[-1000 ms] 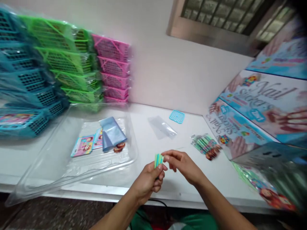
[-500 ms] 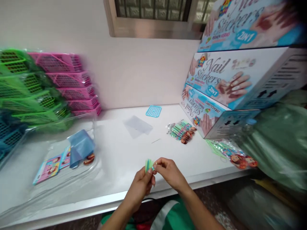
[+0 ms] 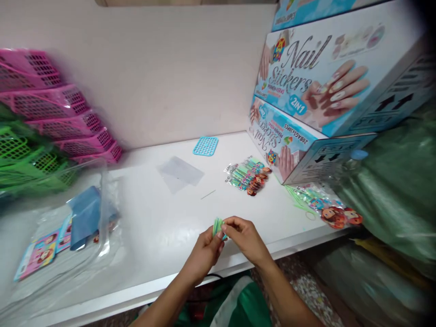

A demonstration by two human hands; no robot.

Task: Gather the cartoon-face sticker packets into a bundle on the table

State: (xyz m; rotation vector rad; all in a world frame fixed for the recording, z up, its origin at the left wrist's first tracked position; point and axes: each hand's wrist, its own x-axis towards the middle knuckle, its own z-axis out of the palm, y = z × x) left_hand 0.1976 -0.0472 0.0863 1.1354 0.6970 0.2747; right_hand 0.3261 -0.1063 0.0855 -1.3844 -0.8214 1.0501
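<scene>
A small bundle of thin green strips (image 3: 218, 225) stands upright above the table's front edge, its kind too small to make out. My left hand (image 3: 203, 252) grips it from the left with the thumb pressed on its front. Thumb and fingers of my right hand (image 3: 244, 235) are pinched together against the bundle's right side. Beyond the hands lies a thin grey stick (image 3: 208, 194) on the white table. A pile of clear packets with green sticks and red-haired doll pictures (image 3: 248, 175) sits to its right.
Clear plastic sheets (image 3: 180, 172) and a blue mesh square (image 3: 205, 146) lie farther back. At left, a clear plastic tray (image 3: 105, 204) holds cards and blue film beside stacked pink baskets (image 3: 73, 118). Nail-sticker boxes (image 3: 306, 77) rise at right, near more packets (image 3: 323, 206) and a green bag (image 3: 395, 195).
My view has turned down and to the right. Both hands stay together at the bundle, and the right fingers now sit closer against it.
</scene>
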